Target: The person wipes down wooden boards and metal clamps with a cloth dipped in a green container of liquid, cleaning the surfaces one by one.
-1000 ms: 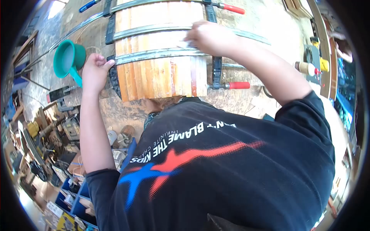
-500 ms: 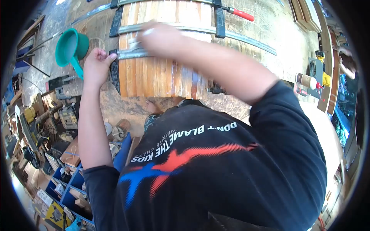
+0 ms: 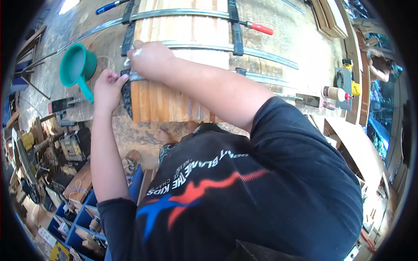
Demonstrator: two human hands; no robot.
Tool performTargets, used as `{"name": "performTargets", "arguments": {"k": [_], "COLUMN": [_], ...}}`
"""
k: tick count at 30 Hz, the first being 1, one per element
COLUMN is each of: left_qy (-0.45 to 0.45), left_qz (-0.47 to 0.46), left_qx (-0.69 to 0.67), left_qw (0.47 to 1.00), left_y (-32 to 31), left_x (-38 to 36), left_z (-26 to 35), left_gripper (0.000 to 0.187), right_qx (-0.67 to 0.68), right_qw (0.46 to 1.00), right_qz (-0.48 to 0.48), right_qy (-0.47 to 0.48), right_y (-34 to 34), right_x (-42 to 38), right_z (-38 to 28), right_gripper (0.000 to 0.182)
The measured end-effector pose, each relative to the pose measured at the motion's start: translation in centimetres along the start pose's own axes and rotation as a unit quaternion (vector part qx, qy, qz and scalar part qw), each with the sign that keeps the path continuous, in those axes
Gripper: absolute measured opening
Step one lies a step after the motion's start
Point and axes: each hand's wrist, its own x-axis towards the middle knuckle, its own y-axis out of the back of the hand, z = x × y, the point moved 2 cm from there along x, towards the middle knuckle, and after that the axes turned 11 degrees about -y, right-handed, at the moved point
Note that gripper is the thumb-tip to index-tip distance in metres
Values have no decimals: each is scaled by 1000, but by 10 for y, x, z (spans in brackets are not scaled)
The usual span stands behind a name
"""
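A panel of glued wooden strips (image 3: 161,102) lies under several metal bar clamps (image 3: 198,45). My right hand (image 3: 152,61) is closed at the panel's left edge. Something white, apparently a crumpled rag (image 3: 127,62), pokes out from its fingers; most of it is hidden. My left hand (image 3: 108,91) is beside the nearest clamp's dark jaw (image 3: 126,93), its fingers curled and its thumb against the jaw. Left of that hand stands a green plastic dipper (image 3: 89,65) with cloudy liquid inside.
Red (image 3: 261,28) and blue (image 3: 109,6) clamp handles stick out past the panel. A glue bottle (image 3: 335,93) lies at the right, near stacked boards (image 3: 328,19). Blue bins (image 3: 80,217) with wood offcuts stand at lower left. Part of another person (image 3: 379,69) shows far right.
My right hand has swept left across the panel to its left edge. My left hand stays at the clamp jaw. The whole view has shifted slightly.
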Motion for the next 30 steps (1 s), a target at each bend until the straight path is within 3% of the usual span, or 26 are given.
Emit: {"name": "performTargets", "arguments": {"k": [3, 5, 6, 8, 9, 11, 13, 14, 15, 16, 18, 20, 23, 24, 25, 27, 28, 30], "left_qy": [10, 12, -6, -1, 1, 6, -2, -4, 0, -5, -10, -1, 27, 26, 28, 18, 20, 24], "left_qz": [-8, -10, 0, -14, -21, -14, -7, 0, -2, -2, -18, -25, -31, -28, -23, -29, -32, -30], "left_qx": [-18, -20, -72, -51, -39, -50, -30, -84, -37, 8, 45, 10, -56, -66, -75, -45, -25, -44], "left_qw": [1000, 1000, 997, 999, 999, 999, 1000, 996, 999, 1000, 999, 1000, 998, 997, 997, 998, 999, 998], "left_y": [-2, 0, -4, -3, -2, -2, -3, -5, -2, 3, 3, 5, -1, -1, 2, 2, 3, 4], "left_x": [0, -1, -1, 2, 2, 1, 0, 0, -1, -1, -4, 1, 3, 4, 3, 8, 6, 1], "left_z": [1, 4, -5, -3, -1, -2, -2, -6, -1, 9, 20, 12, 1, 1, 0, 0, 6, 5], "left_gripper": [31, 31, 30, 30, 29, 29, 29, 30, 30, 30, 29, 29, 29, 29, 30, 29, 29, 28], "right_qx": [-41, 40, -17, -84, -108, -136, -63, -26, 5, -9, -5, 39, 85, 47, -6, -9, -43, -62], "right_qw": [998, 986, 989, 988, 980, 973, 988, 992, 992, 982, 998, 999, 995, 988, 983, 964, 965, 984], "right_qz": [-51, -95, -87, -73, -116, -125, -103, -92, -89, -160, -61, -27, -42, -123, -164, -187, -197, -97], "right_qy": [-14, -128, -117, -109, -122, -140, -98, -84, -86, -98, 19, -1, 6, -78, -85, -188, -168, -138], "right_y": [25, 45, 65, 97, 105, 103, 82, 67, 42, 27, 1, -4, 19, 33, 49, 89, 97, 112], "right_x": [-26, -60, -79, -109, -115, -117, -103, -97, -78, -52, -20, -8, -38, -48, -63, -100, -113, -137], "right_z": [34, 84, 97, 117, 126, 121, 104, 92, 80, 60, 23, 1, 28, 44, 66, 101, 126, 146], "right_gripper": [21, 23, 22, 20, 24, 22, 22, 22, 21, 20, 18, 18, 18, 19, 20, 28, 28, 23]}}
